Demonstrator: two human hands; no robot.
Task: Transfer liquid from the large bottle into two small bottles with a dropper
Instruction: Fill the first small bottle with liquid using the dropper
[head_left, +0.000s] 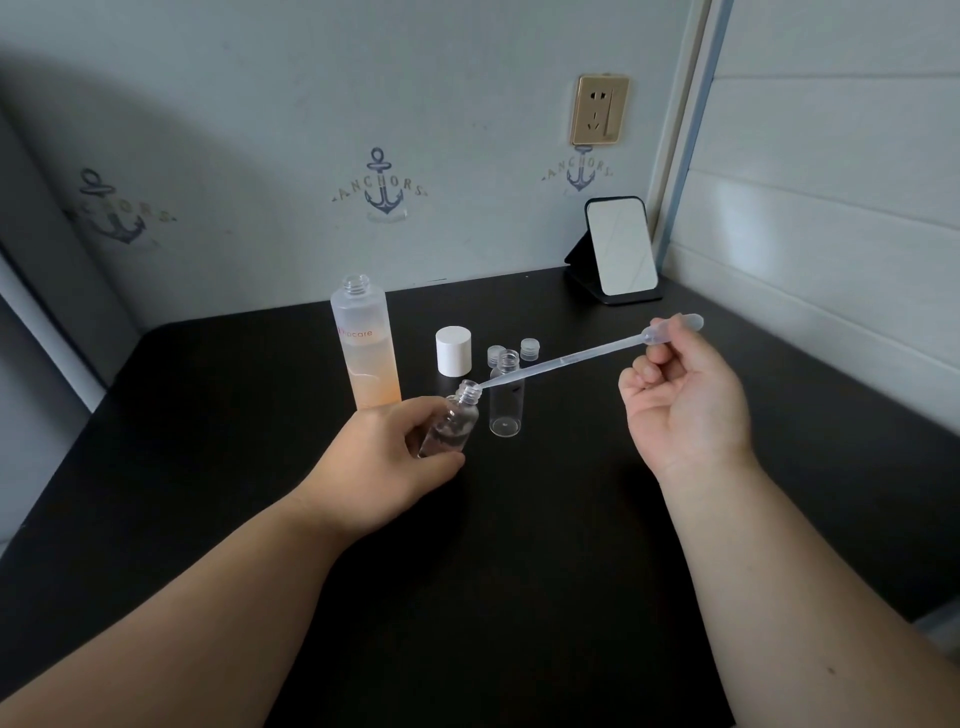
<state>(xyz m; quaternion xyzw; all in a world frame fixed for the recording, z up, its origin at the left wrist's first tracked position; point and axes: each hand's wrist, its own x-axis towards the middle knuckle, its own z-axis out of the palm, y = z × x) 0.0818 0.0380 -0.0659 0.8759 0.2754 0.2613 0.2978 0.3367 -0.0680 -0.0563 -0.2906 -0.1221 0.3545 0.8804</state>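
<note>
The large frosted bottle stands uncapped at the back left of the dark table, with orange liquid in its lower part. My left hand grips a small clear bottle, tilted to the right with its open mouth up. My right hand pinches the bulb of a clear plastic dropper. The dropper slants down to the left and its tip sits at the mouth of the tilted bottle. A second small clear bottle stands upright and open just to the right of it.
A white cap stands behind the small bottles, with two small clear caps beside it. A black-framed mirror leans at the back right by the wall. A wall socket is above it.
</note>
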